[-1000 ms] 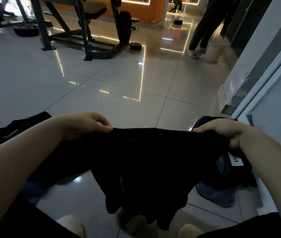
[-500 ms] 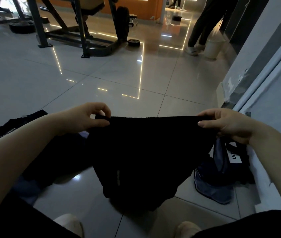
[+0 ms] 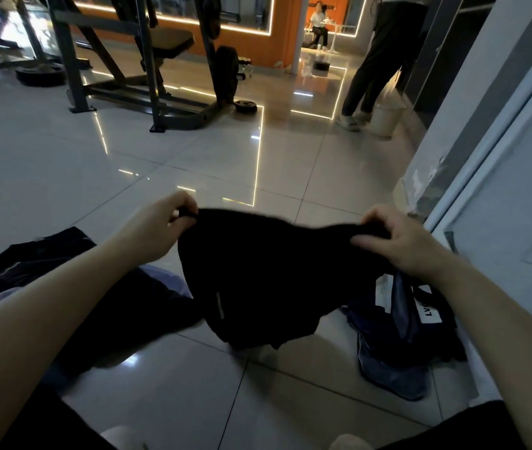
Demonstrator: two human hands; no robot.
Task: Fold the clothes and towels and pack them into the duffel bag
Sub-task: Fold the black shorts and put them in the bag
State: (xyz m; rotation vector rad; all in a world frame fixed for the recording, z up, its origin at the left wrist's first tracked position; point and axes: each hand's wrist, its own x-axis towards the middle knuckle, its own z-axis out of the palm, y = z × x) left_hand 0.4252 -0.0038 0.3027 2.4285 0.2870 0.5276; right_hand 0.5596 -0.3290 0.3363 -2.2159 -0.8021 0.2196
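The left hand and right hand are each pinching the top edge of a black garment, every grip curled tight on cloth, while it is hanging above the tiled floor with its hem bunching low. The dark blue duffel bag is lying just right of it. Since the edge is sagging between the hands, the fold is likely going crooked, or one corner is slipping free.

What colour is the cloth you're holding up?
Black, plain, with one thin pale strip; the head view shows the cloth held by both hands.
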